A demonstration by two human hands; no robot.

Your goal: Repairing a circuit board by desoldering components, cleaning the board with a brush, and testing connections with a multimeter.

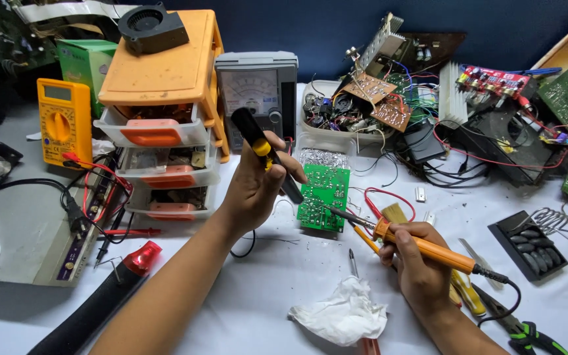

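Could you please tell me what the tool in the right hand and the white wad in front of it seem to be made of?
The soldering iron in the right hand seems to have a glossy orange plastic handle and a dull metal tip. The white wad looks like soft, matte tissue paper, judging by its crumpled folds.

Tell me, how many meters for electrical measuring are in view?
2. A yellow digital multimeter stands at the left, beside the orange drawer unit. A grey analog meter stands right of that unit. Clutter may hide others.
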